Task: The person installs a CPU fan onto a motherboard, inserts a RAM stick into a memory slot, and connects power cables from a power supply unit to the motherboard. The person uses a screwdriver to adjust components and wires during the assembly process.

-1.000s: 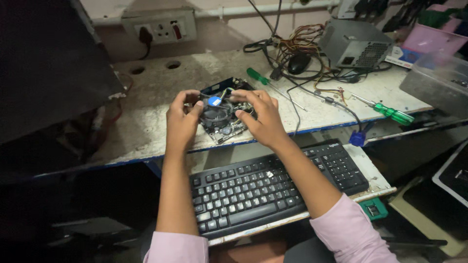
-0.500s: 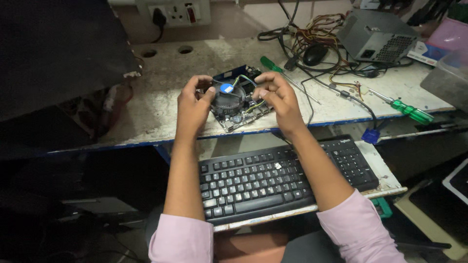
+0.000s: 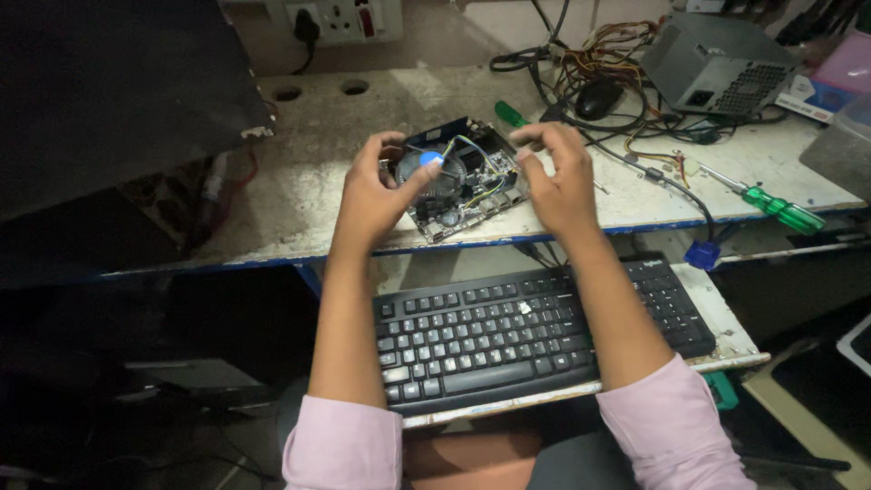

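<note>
A small motherboard (image 3: 494, 186) with a round black cooler fan (image 3: 446, 177) and a blue sticker at its hub lies near the front edge of a worn white bench (image 3: 299, 172). My left hand (image 3: 372, 195) grips the fan from its left side, fingers curled over the rim and thumb laid across the top toward the hub. My right hand (image 3: 558, 177) hovers at the board's right edge with its fingers spread and bent, holding nothing. Whether it touches the board is unclear.
A black keyboard (image 3: 508, 336) sits on a pull-out tray below the bench. A green-handled screwdriver (image 3: 771, 204) lies right; another green handle (image 3: 508, 113) behind the board. Tangled cables (image 3: 617, 54), a mouse (image 3: 599, 98), a grey power supply (image 3: 717, 63) stand back right; a dark panel (image 3: 109, 91) at left.
My right hand has let go of the board's right side and opened its fingers. My left thumb has slid onto the fan top. The board stays in place.
</note>
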